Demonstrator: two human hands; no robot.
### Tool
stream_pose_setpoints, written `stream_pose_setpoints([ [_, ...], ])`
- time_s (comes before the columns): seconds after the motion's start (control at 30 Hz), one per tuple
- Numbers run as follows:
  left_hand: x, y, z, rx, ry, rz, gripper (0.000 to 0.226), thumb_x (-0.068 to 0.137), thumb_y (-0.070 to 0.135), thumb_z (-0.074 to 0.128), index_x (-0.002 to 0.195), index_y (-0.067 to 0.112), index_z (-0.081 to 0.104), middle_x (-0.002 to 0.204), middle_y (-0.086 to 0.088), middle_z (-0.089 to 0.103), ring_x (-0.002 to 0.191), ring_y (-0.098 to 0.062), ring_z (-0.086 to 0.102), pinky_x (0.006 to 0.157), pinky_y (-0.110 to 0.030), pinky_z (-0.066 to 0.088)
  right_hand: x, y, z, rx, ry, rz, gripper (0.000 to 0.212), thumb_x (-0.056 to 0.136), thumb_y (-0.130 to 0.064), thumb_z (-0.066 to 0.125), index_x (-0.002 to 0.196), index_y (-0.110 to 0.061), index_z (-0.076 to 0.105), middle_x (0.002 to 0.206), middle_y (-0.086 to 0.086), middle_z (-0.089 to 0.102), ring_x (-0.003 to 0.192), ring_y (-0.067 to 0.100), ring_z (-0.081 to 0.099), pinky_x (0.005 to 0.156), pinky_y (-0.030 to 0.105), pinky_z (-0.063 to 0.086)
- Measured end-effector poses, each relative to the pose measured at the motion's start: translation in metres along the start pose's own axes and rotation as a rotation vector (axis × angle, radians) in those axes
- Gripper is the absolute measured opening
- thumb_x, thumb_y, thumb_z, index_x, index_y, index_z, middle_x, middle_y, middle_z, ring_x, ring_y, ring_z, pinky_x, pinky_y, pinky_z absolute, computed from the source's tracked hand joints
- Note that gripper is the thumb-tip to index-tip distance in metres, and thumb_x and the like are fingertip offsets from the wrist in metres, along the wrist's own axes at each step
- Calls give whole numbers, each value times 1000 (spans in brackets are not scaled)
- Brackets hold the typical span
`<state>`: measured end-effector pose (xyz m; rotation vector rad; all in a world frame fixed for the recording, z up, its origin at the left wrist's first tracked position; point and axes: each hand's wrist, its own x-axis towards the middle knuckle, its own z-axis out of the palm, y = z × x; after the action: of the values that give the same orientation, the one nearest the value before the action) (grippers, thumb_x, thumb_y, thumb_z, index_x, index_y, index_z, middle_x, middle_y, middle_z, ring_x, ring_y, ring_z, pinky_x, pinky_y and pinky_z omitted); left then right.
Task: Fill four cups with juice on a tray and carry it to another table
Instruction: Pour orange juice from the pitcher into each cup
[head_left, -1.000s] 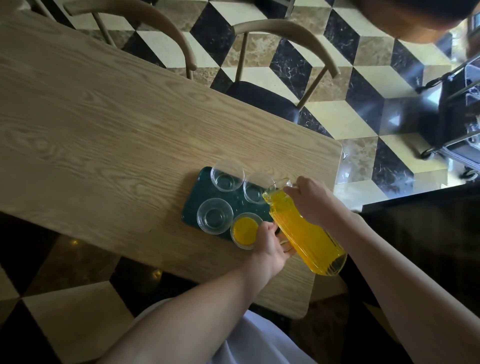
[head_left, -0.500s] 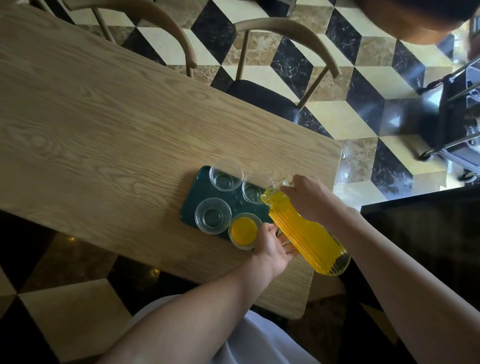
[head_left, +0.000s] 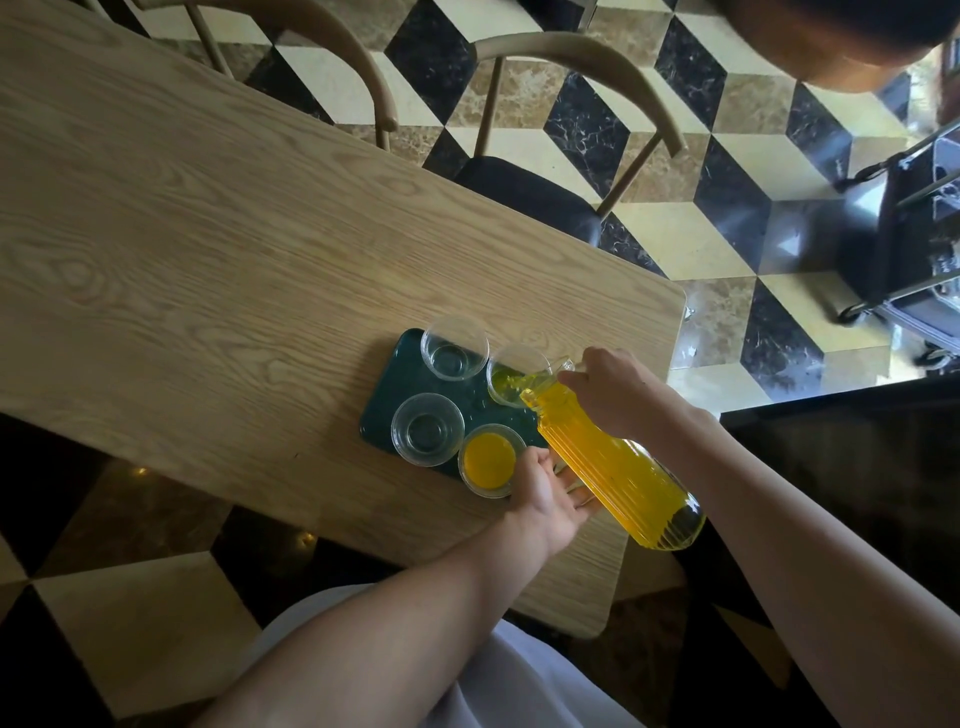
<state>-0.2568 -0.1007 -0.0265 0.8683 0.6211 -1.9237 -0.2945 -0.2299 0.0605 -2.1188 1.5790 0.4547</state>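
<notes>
A dark green tray (head_left: 400, 384) lies near the right end of the wooden table (head_left: 208, 249) and carries several clear cups. The near right cup (head_left: 488, 461) holds orange juice. The near left cup (head_left: 427, 429) and the far left cup (head_left: 453, 348) are empty. My right hand (head_left: 613, 395) grips the ribbed glass pitcher (head_left: 613, 467) of juice by its neck and tilts it over the far right cup (head_left: 511, 371), where juice runs in. My left hand (head_left: 548, 491) rests at the tray's near right edge, beside the full cup and under the pitcher.
Two wooden chairs (head_left: 545, 176) stand along the far side of the table on a checkered marble floor. A black wheeled cart (head_left: 904, 249) stands at the right. A dark counter (head_left: 841, 467) lies close on the right, behind my right arm.
The pitcher has tipped further and its spout has moved over the far right cup; juice now flows into that cup. My left hand has stayed at the tray's edge.
</notes>
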Motion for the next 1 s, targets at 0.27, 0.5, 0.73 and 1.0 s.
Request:
stream_pose_setpoints([
  [0.27,-3,1,2,-5,-7,-1,40,98,33,30,112,21,65,122,-19,65,117,-39,58,87,-53,49,3,-1,-1,-27,0,-22,41,100,-42,51,67,-20,41,67,5,53,53,20,51,42,27,32],
  [0.5,-5,1,2,-11,-28,-4,41,98,34,29,116,20,63,125,-20,63,117,-40,57,95,-56,44,3,-4,-4,-45,-5,-23,39,100,-41,52,71,-15,46,65,6,53,50,19,50,41,27,34],
  [0.73,-4,2,2,4,-24,4,39,98,35,29,115,22,61,127,-19,61,117,-40,55,99,-57,40,3,-6,-5,-30,-11,-16,41,100,-41,51,67,-19,44,65,5,54,50,18,50,44,28,37],
  [1.0,-4,7,2,33,-36,18,43,99,35,28,124,23,60,133,-20,60,125,-42,53,113,-61,34,2,-11,-11,-8,-9,-2,41,100,-40,52,67,-18,45,65,5,54,51,20,50,45,30,38],
])
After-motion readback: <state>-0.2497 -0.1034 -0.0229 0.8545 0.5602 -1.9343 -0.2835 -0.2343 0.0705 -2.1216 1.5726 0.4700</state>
